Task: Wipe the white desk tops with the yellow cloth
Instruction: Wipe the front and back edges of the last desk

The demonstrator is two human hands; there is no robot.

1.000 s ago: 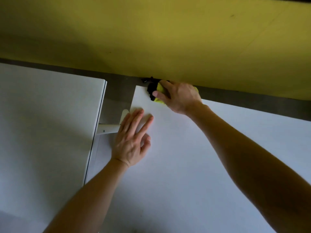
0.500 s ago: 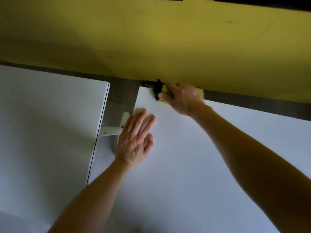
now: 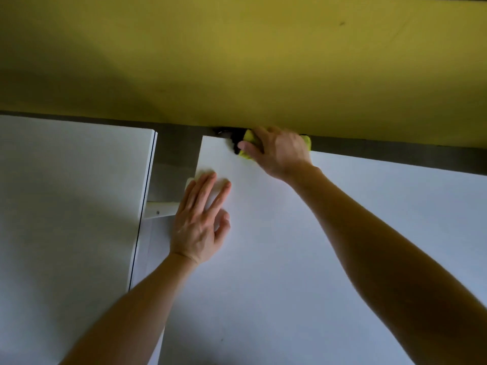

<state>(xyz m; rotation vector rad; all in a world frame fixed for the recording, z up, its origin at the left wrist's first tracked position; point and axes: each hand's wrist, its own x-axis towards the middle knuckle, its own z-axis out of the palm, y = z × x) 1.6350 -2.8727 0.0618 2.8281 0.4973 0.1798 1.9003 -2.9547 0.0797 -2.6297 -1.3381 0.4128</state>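
The left hand (image 3: 200, 219) lies flat and empty, fingers straight, near the left edge of the surface (image 3: 290, 259), and beyond it the right hand (image 3: 279, 151) curls over the cloth (image 3: 249, 140) at the far left corner, the cloth's long axis lying along the back edge under the yellow panel (image 3: 237, 61).

Both desks are plain white, no pattern: right desk (image 3: 342, 259), left desk (image 3: 66, 206). Left desk has a thin dark line down its right edge. Cloth (image 3: 248, 140) is bright yellow; black bit at its left end, can't tell if it's part of the cloth. Panel (image 3: 237, 61) behind is plain mustard yellow with a few faint dark marks. Gap (image 3: 176, 151) between the desks is grey. Bracket (image 3: 160, 208) is white.
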